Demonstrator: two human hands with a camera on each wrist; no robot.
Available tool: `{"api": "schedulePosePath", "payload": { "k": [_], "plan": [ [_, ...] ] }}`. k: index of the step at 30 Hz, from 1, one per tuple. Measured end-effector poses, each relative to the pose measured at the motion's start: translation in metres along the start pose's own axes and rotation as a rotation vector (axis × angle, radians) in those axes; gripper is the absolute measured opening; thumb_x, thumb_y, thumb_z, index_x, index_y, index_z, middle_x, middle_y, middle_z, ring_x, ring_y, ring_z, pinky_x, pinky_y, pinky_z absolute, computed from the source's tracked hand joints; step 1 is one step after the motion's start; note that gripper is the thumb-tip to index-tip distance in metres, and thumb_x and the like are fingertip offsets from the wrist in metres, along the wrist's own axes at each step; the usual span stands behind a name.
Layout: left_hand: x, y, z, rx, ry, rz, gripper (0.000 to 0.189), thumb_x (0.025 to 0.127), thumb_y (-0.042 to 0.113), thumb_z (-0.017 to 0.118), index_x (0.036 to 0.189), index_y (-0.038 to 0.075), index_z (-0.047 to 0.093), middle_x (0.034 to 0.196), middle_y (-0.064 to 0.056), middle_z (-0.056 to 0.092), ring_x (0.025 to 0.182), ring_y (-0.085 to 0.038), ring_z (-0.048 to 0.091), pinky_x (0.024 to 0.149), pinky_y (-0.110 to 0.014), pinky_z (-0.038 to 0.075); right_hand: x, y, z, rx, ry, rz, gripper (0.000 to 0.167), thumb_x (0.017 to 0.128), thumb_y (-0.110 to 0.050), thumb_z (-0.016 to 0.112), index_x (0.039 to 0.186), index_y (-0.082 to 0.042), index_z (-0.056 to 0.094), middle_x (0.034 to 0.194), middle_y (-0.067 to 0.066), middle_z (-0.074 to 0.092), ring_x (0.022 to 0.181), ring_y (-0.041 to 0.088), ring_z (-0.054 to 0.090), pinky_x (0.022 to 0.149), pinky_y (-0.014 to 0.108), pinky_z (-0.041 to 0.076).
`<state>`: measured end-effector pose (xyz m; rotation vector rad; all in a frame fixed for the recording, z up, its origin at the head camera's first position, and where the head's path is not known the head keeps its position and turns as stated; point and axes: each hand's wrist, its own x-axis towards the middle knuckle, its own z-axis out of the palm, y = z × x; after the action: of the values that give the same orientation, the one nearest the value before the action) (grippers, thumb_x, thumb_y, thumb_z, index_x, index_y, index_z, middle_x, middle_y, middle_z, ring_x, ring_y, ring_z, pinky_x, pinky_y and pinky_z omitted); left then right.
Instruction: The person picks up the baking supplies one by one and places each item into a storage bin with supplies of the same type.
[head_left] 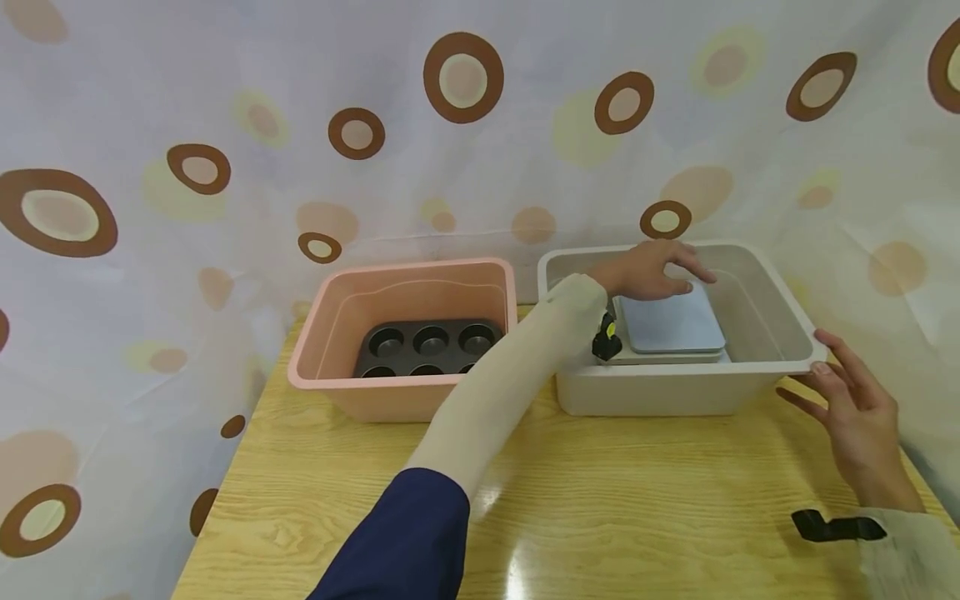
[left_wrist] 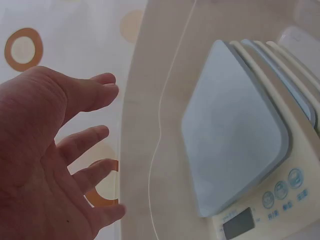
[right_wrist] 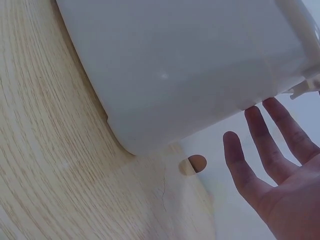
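Observation:
My left hand hovers over a pale grey bin, palm down, with its fingers apart and nothing in them. Below it, inside the bin, lies a kitchen scale with a flat blue-grey platform. In the left wrist view the scale's display and round buttons show, and a second scale lies stacked against it. My right hand holds the bin's right front corner at the rim. From the right wrist view, two fingertips touch the bin's outer wall while another finger stands apart from it.
Left of the grey bin stands a pink bin, holding a dark muffin tin with round cups. Both bins sit on a wooden table. A patterned cloth hangs right behind them.

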<state>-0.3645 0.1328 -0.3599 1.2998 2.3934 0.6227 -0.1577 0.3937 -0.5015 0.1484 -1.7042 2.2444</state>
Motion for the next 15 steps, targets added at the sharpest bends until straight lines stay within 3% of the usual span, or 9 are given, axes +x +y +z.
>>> {"api": "schedulePosePath", "payload": {
  "k": [2, 4, 15],
  "plan": [
    [-0.003, -0.002, 0.0, 0.003, 0.013, 0.032, 0.041, 0.113, 0.019, 0.06, 0.154, 0.022, 0.065, 0.17, 0.001, 0.052, 0.165, -0.009, 0.034, 0.13, -0.015, 0.026, 0.0, 0.0, 0.0, -0.003, -0.002, 0.009, 0.056, 0.113, 0.003, 0.048, 0.168, -0.006, 0.042, 0.14, -0.005, 0.069, 0.109, 0.005, 0.078, 0.08, 0.02, 0.066],
    [-0.005, -0.005, -0.001, -0.014, 0.032, 0.029, 0.043, 0.112, 0.019, 0.062, 0.154, 0.019, 0.064, 0.168, 0.003, 0.055, 0.163, -0.009, 0.038, 0.126, -0.01, 0.028, 0.0, -0.001, 0.001, -0.008, -0.006, 0.01, 0.056, 0.113, 0.003, 0.048, 0.168, -0.007, 0.042, 0.14, -0.005, 0.068, 0.109, 0.004, 0.078, 0.08, 0.02, 0.066],
    [-0.018, -0.014, -0.004, -0.121, 0.045, -0.007, 0.046, 0.11, 0.017, 0.064, 0.156, 0.014, 0.06, 0.167, -0.001, 0.055, 0.16, -0.013, 0.041, 0.127, -0.017, 0.036, -0.001, 0.0, 0.002, -0.027, 0.009, 0.023, 0.056, 0.113, 0.002, 0.05, 0.168, -0.009, 0.043, 0.14, -0.006, 0.067, 0.107, 0.003, 0.077, 0.078, 0.019, 0.066]
  ]
}}
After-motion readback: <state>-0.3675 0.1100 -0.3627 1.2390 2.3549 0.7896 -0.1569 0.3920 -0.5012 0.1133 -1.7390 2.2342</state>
